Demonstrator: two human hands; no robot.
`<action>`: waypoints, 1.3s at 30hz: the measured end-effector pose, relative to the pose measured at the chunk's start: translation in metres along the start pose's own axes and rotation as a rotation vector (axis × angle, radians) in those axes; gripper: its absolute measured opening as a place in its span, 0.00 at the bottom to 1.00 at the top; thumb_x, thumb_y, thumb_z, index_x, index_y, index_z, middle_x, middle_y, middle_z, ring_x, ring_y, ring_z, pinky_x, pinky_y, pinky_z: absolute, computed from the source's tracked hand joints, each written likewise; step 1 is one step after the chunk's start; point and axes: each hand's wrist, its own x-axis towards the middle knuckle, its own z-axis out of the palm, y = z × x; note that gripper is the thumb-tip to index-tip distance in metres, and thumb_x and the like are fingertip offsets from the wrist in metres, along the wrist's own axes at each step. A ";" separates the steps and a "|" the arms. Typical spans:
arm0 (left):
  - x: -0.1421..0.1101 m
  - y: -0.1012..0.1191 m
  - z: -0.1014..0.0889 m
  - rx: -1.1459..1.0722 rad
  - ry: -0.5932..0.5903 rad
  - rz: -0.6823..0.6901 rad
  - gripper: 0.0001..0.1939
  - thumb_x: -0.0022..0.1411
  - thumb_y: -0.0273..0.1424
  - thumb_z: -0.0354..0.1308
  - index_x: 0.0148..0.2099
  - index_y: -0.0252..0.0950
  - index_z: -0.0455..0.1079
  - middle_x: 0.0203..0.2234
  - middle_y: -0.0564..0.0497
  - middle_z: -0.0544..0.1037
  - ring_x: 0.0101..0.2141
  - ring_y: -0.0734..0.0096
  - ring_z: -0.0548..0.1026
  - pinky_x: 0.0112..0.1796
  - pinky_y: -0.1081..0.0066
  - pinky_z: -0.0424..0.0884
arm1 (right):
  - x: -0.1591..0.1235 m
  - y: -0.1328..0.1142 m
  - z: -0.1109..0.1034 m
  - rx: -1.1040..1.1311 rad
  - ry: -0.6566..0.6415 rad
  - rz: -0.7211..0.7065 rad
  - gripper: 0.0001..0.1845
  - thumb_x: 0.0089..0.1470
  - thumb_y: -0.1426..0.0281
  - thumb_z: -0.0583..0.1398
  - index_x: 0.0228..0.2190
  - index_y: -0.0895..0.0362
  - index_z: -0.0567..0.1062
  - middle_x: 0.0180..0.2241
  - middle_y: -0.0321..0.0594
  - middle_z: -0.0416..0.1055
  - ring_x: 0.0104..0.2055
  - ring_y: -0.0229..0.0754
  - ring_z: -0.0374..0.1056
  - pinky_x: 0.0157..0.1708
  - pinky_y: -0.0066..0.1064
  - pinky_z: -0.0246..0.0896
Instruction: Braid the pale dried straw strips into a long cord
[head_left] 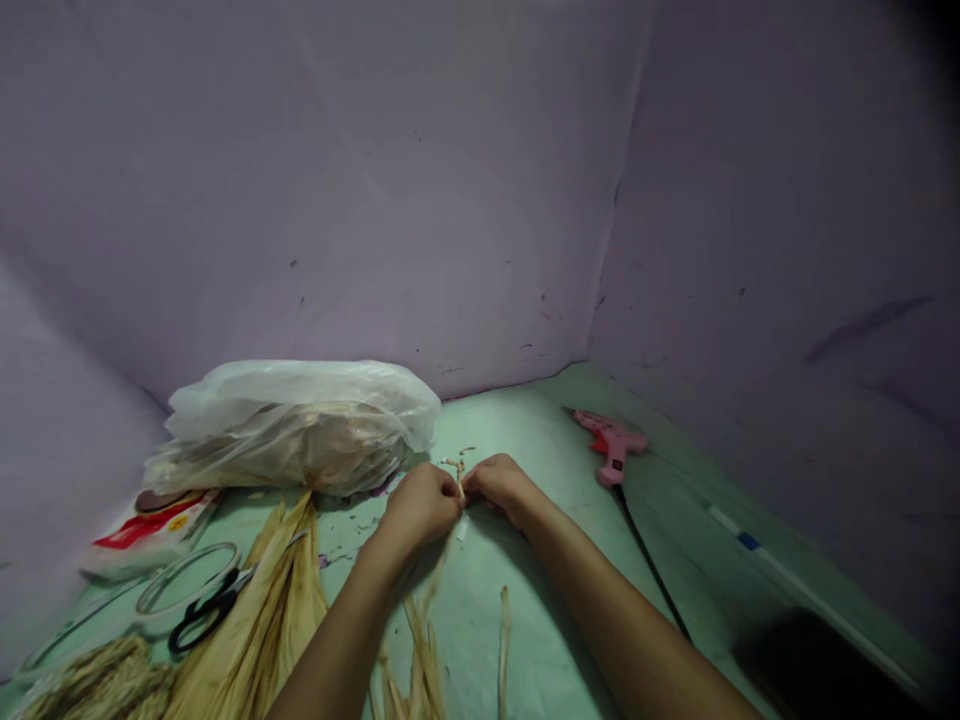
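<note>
Over the middle of the green surface, my left hand (pixel 422 505) and my right hand (pixel 498 481) meet, fingers pinched together. Between them is a thin, twisted strip of dried tan plant fibre (pixel 460 471), its knotted-looking upper end sticking up above the fingertips. Part of the strip is hidden by the fingers. A pale length seems to trail down from my left hand towards loose cut strips (pixel 424 660) near the front edge of the view. One separate strip (pixel 504 640) lies below my right forearm.
A clear plastic bag (pixel 300 425) of dried material lies against the wall. At left are a bundle of dried leaves (pixel 281 590), black-handled scissors (pixel 202 612), a white ring (pixel 154 592), braided fibre (pixel 105 685) and a red-and-white packet (pixel 150 535). A pink glue gun (pixel 616 445) with cord lies right.
</note>
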 end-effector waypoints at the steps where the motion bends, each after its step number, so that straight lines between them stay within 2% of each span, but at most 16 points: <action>1: -0.001 0.002 0.000 0.048 0.009 0.002 0.09 0.42 0.30 0.52 0.21 0.32 0.72 0.14 0.53 0.67 0.19 0.77 0.61 0.21 0.77 0.51 | -0.001 -0.001 0.000 0.006 -0.001 0.000 0.04 0.32 0.75 0.57 0.16 0.63 0.72 0.07 0.31 0.54 0.10 0.29 0.46 0.11 0.24 0.37; 6: -0.004 0.003 0.002 0.114 0.037 0.026 0.10 0.42 0.27 0.49 0.22 0.33 0.73 0.16 0.51 0.68 0.20 0.76 0.61 0.21 0.76 0.51 | -0.001 -0.001 0.001 0.058 -0.028 -0.013 0.05 0.33 0.73 0.58 0.16 0.63 0.72 0.09 0.32 0.58 0.11 0.27 0.44 0.11 0.24 0.36; 11: 0.000 -0.004 -0.003 -0.050 -0.061 -0.006 0.09 0.41 0.29 0.52 0.22 0.29 0.72 0.13 0.53 0.65 0.18 0.78 0.59 0.20 0.77 0.52 | -0.001 0.002 0.000 0.096 -0.048 -0.030 0.03 0.32 0.74 0.58 0.15 0.63 0.71 0.07 0.30 0.55 0.10 0.27 0.45 0.11 0.23 0.37; 14: 0.004 -0.009 -0.005 -0.133 -0.009 -0.082 0.09 0.39 0.29 0.54 0.23 0.28 0.72 0.12 0.54 0.63 0.17 0.79 0.58 0.20 0.77 0.52 | -0.003 0.001 -0.002 0.096 -0.087 -0.028 0.05 0.33 0.73 0.57 0.14 0.62 0.71 0.06 0.30 0.53 0.10 0.28 0.44 0.10 0.23 0.35; 16: 0.005 -0.012 -0.003 -0.150 -0.015 -0.123 0.09 0.38 0.30 0.55 0.22 0.28 0.72 0.11 0.54 0.62 0.16 0.79 0.56 0.19 0.76 0.51 | -0.004 0.000 -0.004 0.097 -0.097 -0.028 0.05 0.33 0.74 0.57 0.14 0.62 0.72 0.06 0.30 0.53 0.10 0.28 0.44 0.10 0.23 0.35; 21: 0.010 -0.020 0.008 -0.176 0.007 -0.135 0.08 0.38 0.27 0.53 0.22 0.29 0.72 0.12 0.52 0.64 0.15 0.79 0.57 0.18 0.76 0.50 | -0.005 0.000 -0.004 0.098 -0.124 -0.048 0.05 0.34 0.74 0.57 0.17 0.62 0.73 0.09 0.31 0.60 0.10 0.26 0.45 0.10 0.22 0.35; 26: 0.014 -0.024 0.009 -0.259 0.068 -0.145 0.06 0.38 0.24 0.52 0.21 0.28 0.69 0.13 0.52 0.65 0.16 0.79 0.59 0.18 0.77 0.52 | 0.001 0.006 0.002 0.062 -0.016 -0.090 0.07 0.33 0.73 0.58 0.21 0.62 0.74 0.15 0.34 0.67 0.11 0.26 0.50 0.11 0.20 0.42; 29: 0.014 -0.023 0.009 -0.291 0.045 -0.174 0.05 0.38 0.23 0.50 0.20 0.29 0.68 0.10 0.54 0.62 0.14 0.80 0.57 0.17 0.77 0.50 | 0.004 0.009 0.005 0.033 0.065 -0.108 0.07 0.32 0.73 0.58 0.21 0.61 0.74 0.14 0.33 0.65 0.13 0.28 0.54 0.13 0.20 0.47; 32: 0.012 -0.019 0.008 -0.371 -0.036 -0.209 0.06 0.38 0.24 0.49 0.21 0.29 0.67 0.08 0.55 0.60 0.11 0.80 0.55 0.15 0.76 0.48 | 0.001 0.007 0.005 0.048 0.094 -0.099 0.06 0.31 0.74 0.57 0.19 0.61 0.73 0.12 0.33 0.62 0.13 0.29 0.55 0.14 0.21 0.48; 36: 0.011 -0.019 0.008 -0.432 -0.102 -0.246 0.06 0.38 0.25 0.48 0.22 0.30 0.66 0.11 0.53 0.64 0.09 0.81 0.55 0.14 0.76 0.48 | -0.006 0.003 0.004 0.140 0.009 -0.066 0.05 0.33 0.77 0.55 0.18 0.62 0.71 0.10 0.32 0.61 0.11 0.29 0.52 0.12 0.21 0.43; 39: 0.012 -0.023 0.008 -0.350 -0.047 -0.248 0.06 0.39 0.24 0.49 0.22 0.30 0.67 0.10 0.53 0.63 0.10 0.80 0.55 0.15 0.76 0.50 | -0.005 0.004 0.004 0.100 -0.021 -0.066 0.05 0.34 0.77 0.55 0.17 0.62 0.72 0.09 0.32 0.59 0.10 0.28 0.49 0.12 0.22 0.41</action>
